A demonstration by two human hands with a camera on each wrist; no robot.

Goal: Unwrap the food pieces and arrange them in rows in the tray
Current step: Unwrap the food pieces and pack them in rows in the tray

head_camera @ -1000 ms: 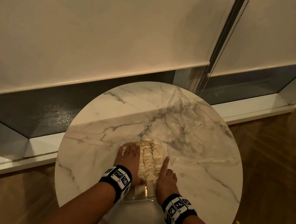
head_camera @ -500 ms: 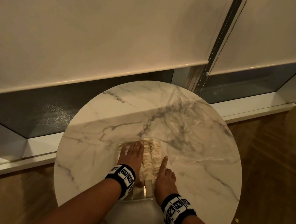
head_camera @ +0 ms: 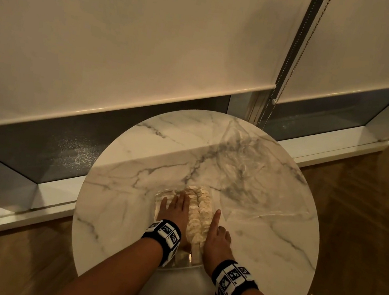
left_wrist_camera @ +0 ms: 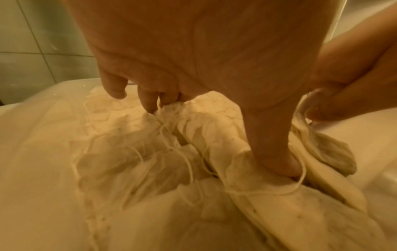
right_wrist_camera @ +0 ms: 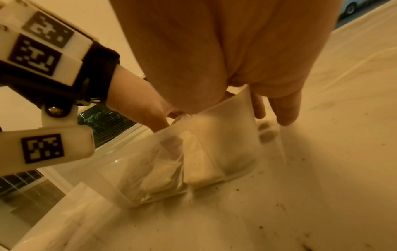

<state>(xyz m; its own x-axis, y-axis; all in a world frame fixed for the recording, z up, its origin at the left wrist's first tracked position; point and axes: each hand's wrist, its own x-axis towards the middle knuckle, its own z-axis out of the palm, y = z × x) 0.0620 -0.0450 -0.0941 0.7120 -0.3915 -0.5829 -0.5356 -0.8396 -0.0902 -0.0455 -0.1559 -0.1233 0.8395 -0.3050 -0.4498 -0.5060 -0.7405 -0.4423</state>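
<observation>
Left hand [head_camera: 175, 210] flat, fingers straight, pressing the food pieces [head_camera: 201, 210] inside the tray [head_camera: 182, 257]; right hand [head_camera: 217, 240] braces its right wall, pinch unclear; rows run lengthwise away from the body, between both hands, left nearer.

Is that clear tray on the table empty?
No: the clear tray holds rows of pale food pieces, and the left hand rests on them.

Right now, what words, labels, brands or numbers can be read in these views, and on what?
None readable.
The left wristband and right wristband bear black-and-white square code markers; a mark atop the right one is too blurred to read.
The tray, food pieces and table show no print.
</observation>
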